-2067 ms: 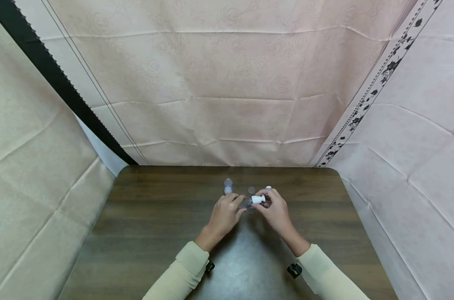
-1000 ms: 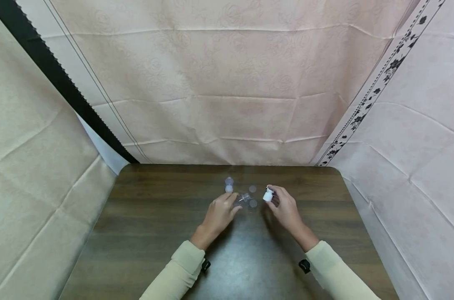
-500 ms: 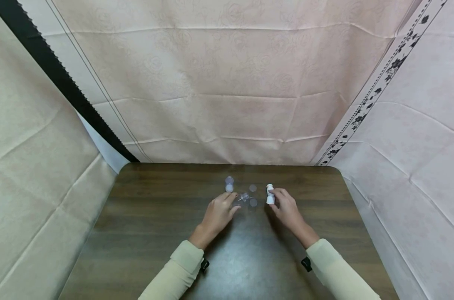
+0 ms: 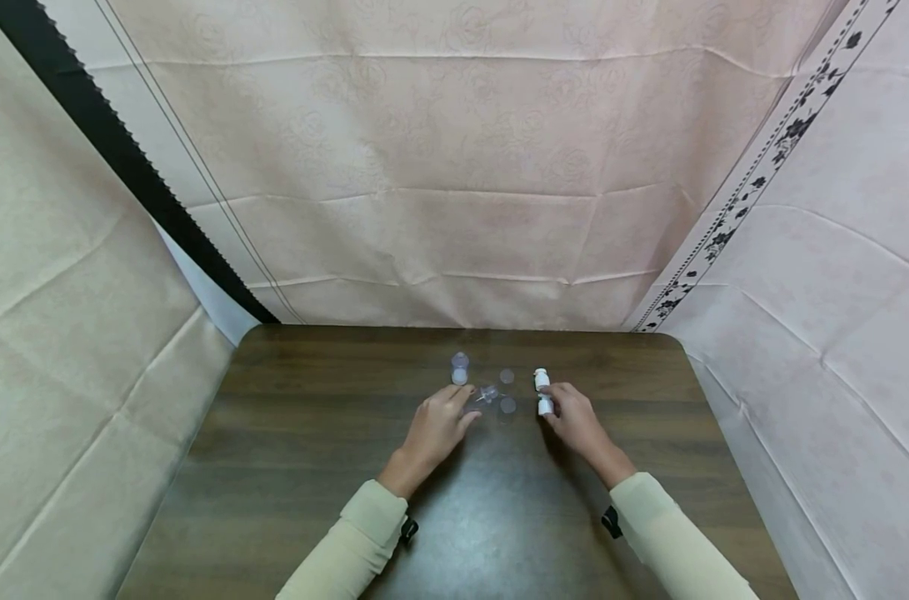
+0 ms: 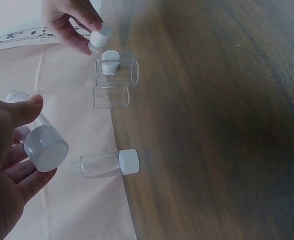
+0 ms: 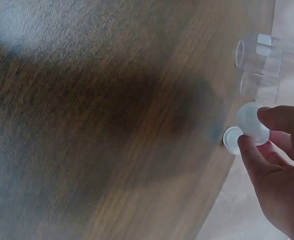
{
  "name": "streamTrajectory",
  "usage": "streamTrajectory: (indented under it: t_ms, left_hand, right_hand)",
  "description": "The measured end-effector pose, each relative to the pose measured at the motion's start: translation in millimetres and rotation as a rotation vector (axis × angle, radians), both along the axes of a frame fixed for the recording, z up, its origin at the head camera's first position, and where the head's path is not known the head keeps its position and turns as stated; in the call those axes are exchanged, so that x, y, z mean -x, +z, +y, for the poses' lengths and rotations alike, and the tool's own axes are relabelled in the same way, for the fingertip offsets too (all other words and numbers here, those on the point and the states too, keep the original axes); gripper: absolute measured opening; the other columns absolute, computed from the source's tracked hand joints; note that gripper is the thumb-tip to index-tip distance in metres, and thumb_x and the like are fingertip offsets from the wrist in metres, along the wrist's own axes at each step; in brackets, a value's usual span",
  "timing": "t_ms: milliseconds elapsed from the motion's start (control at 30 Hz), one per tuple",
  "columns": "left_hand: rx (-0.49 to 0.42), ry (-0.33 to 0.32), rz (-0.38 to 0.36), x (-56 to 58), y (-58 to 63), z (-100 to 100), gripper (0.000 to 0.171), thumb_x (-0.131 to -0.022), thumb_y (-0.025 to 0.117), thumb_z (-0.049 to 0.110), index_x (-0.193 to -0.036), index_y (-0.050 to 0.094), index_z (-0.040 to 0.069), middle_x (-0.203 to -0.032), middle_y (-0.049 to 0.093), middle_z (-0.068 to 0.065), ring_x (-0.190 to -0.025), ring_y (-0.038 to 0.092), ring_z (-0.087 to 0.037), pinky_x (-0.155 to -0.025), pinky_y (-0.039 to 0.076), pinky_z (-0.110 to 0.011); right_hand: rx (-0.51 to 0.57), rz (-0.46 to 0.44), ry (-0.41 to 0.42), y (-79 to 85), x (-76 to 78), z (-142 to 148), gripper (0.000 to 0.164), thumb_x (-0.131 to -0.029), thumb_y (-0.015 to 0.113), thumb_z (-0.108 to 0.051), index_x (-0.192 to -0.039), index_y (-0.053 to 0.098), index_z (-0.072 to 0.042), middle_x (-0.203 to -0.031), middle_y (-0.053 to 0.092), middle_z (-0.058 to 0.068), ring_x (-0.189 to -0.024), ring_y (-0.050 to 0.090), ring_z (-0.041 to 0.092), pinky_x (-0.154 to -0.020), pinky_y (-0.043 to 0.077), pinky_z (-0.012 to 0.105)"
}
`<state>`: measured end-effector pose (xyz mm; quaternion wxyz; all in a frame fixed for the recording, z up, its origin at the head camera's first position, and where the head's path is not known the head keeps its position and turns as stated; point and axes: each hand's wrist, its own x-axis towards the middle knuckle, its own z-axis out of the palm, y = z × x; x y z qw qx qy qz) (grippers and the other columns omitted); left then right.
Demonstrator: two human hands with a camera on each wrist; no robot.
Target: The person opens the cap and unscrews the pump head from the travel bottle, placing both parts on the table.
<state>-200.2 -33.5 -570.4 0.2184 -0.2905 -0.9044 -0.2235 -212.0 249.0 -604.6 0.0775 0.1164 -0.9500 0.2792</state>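
Observation:
My left hand [image 5: 7, 165] holds a small clear bottle [image 5: 47, 147] with a white end, tilted, fingers and thumb curled round it. My right hand [image 4: 577, 425] pinches a small white cap-like piece [image 6: 253, 122] between thumb and fingers, low over the table. Just beyond it stands a similar white piece [image 4: 541, 377]; whether the two touch I cannot tell. Between the hands are two clear open cylinders, one farther [image 4: 506, 377] and one nearer [image 4: 507, 406]. Past my left fingertips stands a second clear bottle [image 5: 104, 164] with a white end.
A dark brown wooden table [image 4: 312, 467] lies under both hands, and its back edge is close behind the small parts. Pale cloth [image 4: 454, 167] hangs behind and on both sides.
My right hand has drawn the white piece off the bottle's end, moved right and lowered it near the other white piece. My left hand has stayed nearly in place with the bottle.

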Motion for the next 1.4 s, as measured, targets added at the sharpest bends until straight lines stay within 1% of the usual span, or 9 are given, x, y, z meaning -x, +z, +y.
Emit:
streamTrajectory:
  t_ms: [233,433,600,933,1067,1200,1400]
  left_hand:
    - [0.009,0.004,-0.009,0.4,-1.0,-1,0.043,-0.087,0.085,0.025,-0.121,0.072,0.002,-0.112,0.075,-0.012,-0.1,0.075,-0.024,-0.081,0.062,-0.036]
    - [0.006,0.001,-0.007,0.5,-1.2,-1,0.042,-0.087,0.084,0.025,-0.121,0.072,0.002,-0.112,0.075,-0.012,-0.099,0.075,-0.025,-0.08,0.062,-0.036]
    - [0.008,0.004,-0.012,0.8,-2.4,-2,0.042,-0.088,0.084,0.026,-0.122,0.072,0.003,-0.112,0.075,-0.011,-0.099,0.075,-0.024,-0.08,0.062,-0.037]
    - [0.0,0.011,-0.008,1.6,-3.4,-4,0.042,-0.086,0.085,0.026,-0.12,0.073,0.004,-0.112,0.075,-0.011,-0.099,0.075,-0.023,-0.08,0.062,-0.036]
    - [-0.012,0.007,-0.006,1.6,-3.1,-4,0.042,-0.086,0.086,0.024,-0.12,0.073,0.004,-0.112,0.075,-0.012,-0.099,0.075,-0.024,-0.08,0.062,-0.036]
    - [-0.021,0.011,-0.018,2.0,-2.7,-4,0.041,-0.087,0.085,0.023,-0.121,0.073,0.003,-0.114,0.075,-0.013,-0.101,0.075,-0.025,-0.082,0.062,-0.036]
    - [-0.049,0.018,-0.061,3.1,-3.7,-3,0.041,-0.088,0.084,0.02,-0.123,0.071,0.002,-0.115,0.074,-0.013,-0.102,0.075,-0.023,-0.082,0.062,-0.033]
  right_hand:
    - [-0.041,-0.052,0.005,-3.7,2.9,1,0.042,-0.083,0.08,0.002,-0.124,0.069,0.005,-0.114,0.067,0.023,-0.087,0.064,0.027,-0.077,0.057,0.043]
    - [-0.048,-0.058,-0.009,-9.1,4.3,3,0.039,-0.081,0.079,0.003,-0.119,0.07,0.007,-0.108,0.068,0.022,-0.087,0.064,0.029,-0.08,0.056,0.047]
    - [-0.05,-0.097,-0.028,-10.9,5.0,2,0.036,-0.082,0.078,0.003,-0.117,0.069,0.007,-0.105,0.069,0.02,-0.088,0.064,0.028,-0.08,0.056,0.047]
    - [-0.074,-0.135,-0.025,-9.1,6.1,1,0.033,-0.086,0.076,-0.001,-0.118,0.069,0.008,-0.113,0.07,0.022,-0.097,0.067,0.033,-0.085,0.057,0.05]
    - [-0.071,-0.139,-0.025,-9.7,5.5,0,0.034,-0.086,0.075,0.0,-0.119,0.069,0.007,-0.115,0.07,0.023,-0.099,0.067,0.033,-0.086,0.056,0.05]
    - [-0.069,-0.15,-0.025,-9.4,4.9,0,0.037,-0.086,0.075,0.001,-0.122,0.068,0.007,-0.118,0.069,0.024,-0.102,0.067,0.034,-0.088,0.056,0.051]
    - [-0.065,-0.168,-0.024,-5.6,3.6,-1,0.037,-0.087,0.075,0.0,-0.123,0.068,0.006,-0.12,0.068,0.025,-0.103,0.066,0.035,-0.089,0.056,0.052]
